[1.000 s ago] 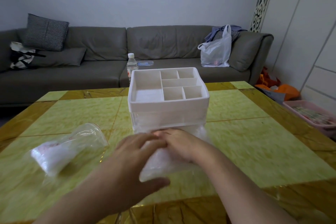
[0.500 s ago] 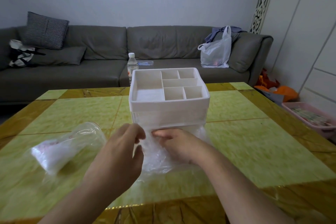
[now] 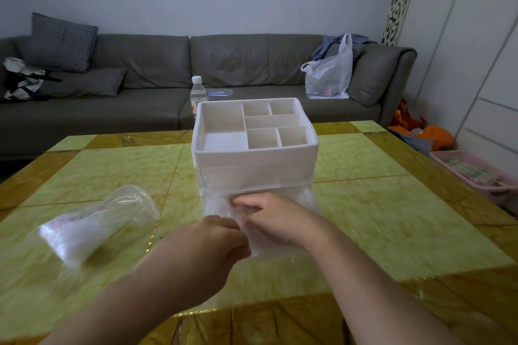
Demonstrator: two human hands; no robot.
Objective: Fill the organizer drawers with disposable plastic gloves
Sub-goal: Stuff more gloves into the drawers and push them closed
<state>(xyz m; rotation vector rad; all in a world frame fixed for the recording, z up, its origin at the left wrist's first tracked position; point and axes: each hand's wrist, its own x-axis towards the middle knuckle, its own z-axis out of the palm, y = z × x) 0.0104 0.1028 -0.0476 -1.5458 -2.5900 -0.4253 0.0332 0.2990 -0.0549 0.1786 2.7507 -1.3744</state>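
From the head camera I look down on a green and gold counter (image 3: pixel 392 218). A white organizer (image 3: pixel 256 154) stands at the centre of it, its open top split into one large compartment at 9 o'clock and five smaller ones toward 3 o'clock. Its lowest drawer (image 3: pixel 305 199) appears pulled out toward me, though the clear plastic makes the edges hard to trace. A crumpled mass of clear disposable gloves (image 3: pixel 221 210) sits at the drawer front, at 6 o'clock of the organizer. My right hand (image 3: pixel 276 220) lies on that plastic with fingers curled, pressing into it; I cannot tell whether its grip truly closes round the gloves. My left hand (image 3: pixel 207 249) is just at 7 o'clock of the right one, fingers bunched and pinching the near edge of the plastic. Well apart, at 9 o'clock on the counter, a clear bag (image 3: pixel 92 227) of white gloves lies on its side, its mouth gaping toward the organizer. Beyond the counter, at 12 o'clock, a water bottle (image 3: pixel 198 95) shows just behind the organizer against a grey sofa (image 3: pixel 157 64).
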